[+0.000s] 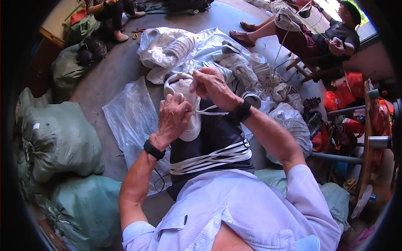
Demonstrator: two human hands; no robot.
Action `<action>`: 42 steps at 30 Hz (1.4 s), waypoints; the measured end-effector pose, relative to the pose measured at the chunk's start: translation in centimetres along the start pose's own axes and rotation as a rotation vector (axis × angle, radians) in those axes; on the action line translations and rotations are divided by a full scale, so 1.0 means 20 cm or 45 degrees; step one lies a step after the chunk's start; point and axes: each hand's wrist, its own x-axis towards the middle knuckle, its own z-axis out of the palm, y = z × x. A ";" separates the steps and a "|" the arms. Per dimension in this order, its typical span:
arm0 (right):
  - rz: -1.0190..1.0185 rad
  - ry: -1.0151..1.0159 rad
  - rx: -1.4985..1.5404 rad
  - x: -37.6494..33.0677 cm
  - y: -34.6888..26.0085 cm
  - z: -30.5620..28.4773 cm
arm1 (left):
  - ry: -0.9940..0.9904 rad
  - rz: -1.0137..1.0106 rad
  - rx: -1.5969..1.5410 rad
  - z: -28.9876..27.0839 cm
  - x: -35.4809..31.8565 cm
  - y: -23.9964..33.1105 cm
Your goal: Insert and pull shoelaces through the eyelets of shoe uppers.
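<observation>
A white sneaker [192,129] rests on my dark-covered lap, toe toward me and its grey-lined collar away from me. My left hand [173,115] is closed on the shoe's left side, its fingertips over the lacing. A white shoelace [212,112] runs from beside those fingertips to the right, under my right wrist. Above the shoe's opening, my right hand [215,88] is raised with thumb and fingers pinched together; what they hold, if anything, is too small to tell. Several loose white laces [211,159] lie stretched across my lap.
White shoes in clear plastic [167,48] lie ahead, with more shoes [240,69] to their right. A flat plastic bag [132,113] lies left of my lap. Green sacks [63,140] stand at left. A seated person [341,35] is at far right, another [113,16] at far left.
</observation>
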 end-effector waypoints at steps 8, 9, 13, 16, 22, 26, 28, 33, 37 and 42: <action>-0.390 0.165 -0.414 0.16 -0.36 -0.17 | -0.190 -0.015 0.005 -0.02 0.02 -0.02; -0.579 0.080 -0.318 0.18 -0.46 -0.23 | -0.184 -0.008 0.013 -0.01 0.01 -0.03; -0.513 0.614 0.027 0.32 -1.16 -0.43 | -0.107 0.035 -0.028 0.01 -0.03 -0.08; -0.763 0.014 0.811 0.09 -1.70 -0.84 | -0.128 0.046 -0.052 0.01 -0.02 -0.07; -0.860 0.160 0.523 -0.11 -1.79 -0.71 | -0.070 0.129 -0.079 0.04 0.02 -0.03; -0.855 0.201 0.390 -0.18 -1.59 -0.40 | -0.076 0.056 0.003 0.02 -0.05 -0.07; -0.892 0.250 0.297 -0.28 -1.66 -0.48 | -0.068 0.047 0.021 0.03 -0.03 -0.05; -0.941 0.337 0.123 -0.44 -1.69 -0.61 | -0.077 -0.071 0.103 0.02 -0.02 0.01; -0.996 0.490 -0.123 -0.75 -1.85 -0.75 | -0.033 -0.123 -0.013 0.06 0.07 0.09; -1.020 0.567 -0.397 -0.85 -2.31 -1.42 | 0.236 -0.163 -0.497 0.08 -0.02 -0.02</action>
